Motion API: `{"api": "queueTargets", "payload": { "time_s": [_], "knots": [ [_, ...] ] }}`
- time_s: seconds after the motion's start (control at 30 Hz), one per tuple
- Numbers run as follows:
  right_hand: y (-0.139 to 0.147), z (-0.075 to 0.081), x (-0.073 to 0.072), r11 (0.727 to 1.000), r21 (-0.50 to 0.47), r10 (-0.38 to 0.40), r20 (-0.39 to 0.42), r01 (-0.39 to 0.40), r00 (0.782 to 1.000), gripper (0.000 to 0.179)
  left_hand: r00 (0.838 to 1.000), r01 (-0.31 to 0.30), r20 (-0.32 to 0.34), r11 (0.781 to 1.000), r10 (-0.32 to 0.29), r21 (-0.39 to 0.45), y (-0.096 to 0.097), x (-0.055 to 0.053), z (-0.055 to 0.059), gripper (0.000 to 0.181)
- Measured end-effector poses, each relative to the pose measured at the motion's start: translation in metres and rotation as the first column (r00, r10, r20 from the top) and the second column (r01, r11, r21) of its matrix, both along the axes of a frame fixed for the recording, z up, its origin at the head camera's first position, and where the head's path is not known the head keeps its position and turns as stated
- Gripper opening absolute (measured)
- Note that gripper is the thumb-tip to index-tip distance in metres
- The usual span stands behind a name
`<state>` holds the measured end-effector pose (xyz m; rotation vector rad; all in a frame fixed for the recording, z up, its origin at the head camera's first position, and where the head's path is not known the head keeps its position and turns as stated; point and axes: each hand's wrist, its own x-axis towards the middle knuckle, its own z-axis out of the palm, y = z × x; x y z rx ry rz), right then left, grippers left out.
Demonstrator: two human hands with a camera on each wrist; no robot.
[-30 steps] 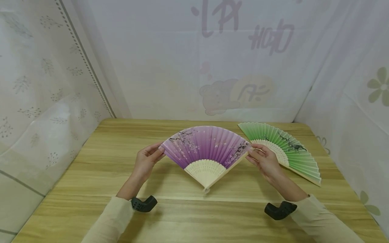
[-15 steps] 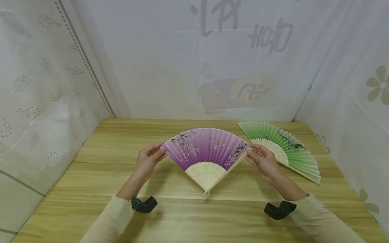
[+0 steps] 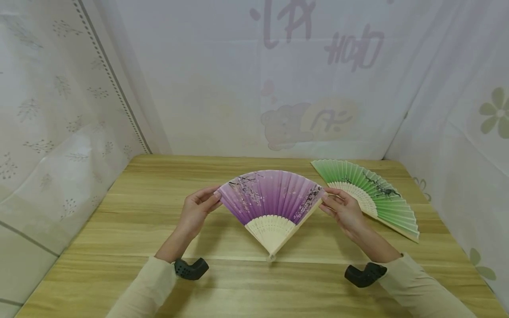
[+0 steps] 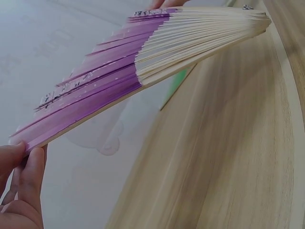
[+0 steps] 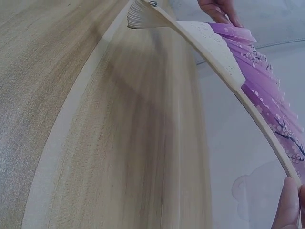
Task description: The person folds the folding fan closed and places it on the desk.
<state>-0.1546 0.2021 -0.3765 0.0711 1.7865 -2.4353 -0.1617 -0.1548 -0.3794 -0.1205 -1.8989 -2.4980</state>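
A purple folding fan (image 3: pixel 274 194) with blossom branches and pale slatted ribs is spread out between both hands, its pivot end toward the person. My left hand (image 3: pixel 195 212) pinches the fan's left outer corner between thumb and fingers. On the opposite corner, my right hand (image 3: pixel 347 213) pinches the end of the right guard stick. The left wrist view shows the fan (image 4: pixel 95 81) raised over the table, its pleats partly bunched. In the right wrist view the guard stick (image 5: pixel 238 90) bows slightly, with the thumb (image 5: pixel 287 205) against its tip.
Behind the right hand, a green folding fan (image 3: pixel 374 194) lies spread on the wooden table (image 3: pixel 159 176). Patterned white cloth (image 3: pixel 199 88) hangs along the table's back and both sides. Each wrist carries a black camera mount (image 3: pixel 191 268).
The purple fan has come slightly toward the person and dipped a little. The left hand has shifted slightly right, drawing the hands a bit closer together. The green fan stays put.
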Motion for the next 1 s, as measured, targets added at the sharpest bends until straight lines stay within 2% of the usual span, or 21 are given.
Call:
{"api": "queueTargets", "payload": {
  "time_s": [0.27,1.0],
  "knots": [
    [-0.003,0.001,0.001,1.000,0.001,0.008,-0.009,-0.008,1.000,0.016,1.000,0.011,-0.004,0.999,-0.011,0.031,0.005,0.000,0.000,0.017],
    [-0.016,0.001,0.002,1.000,0.006,0.008,-0.011,-0.008,1.000,0.016,1.000,0.028,-0.007,0.999,-0.027,0.021,0.009,0.002,0.000,0.017]
  ]
}}
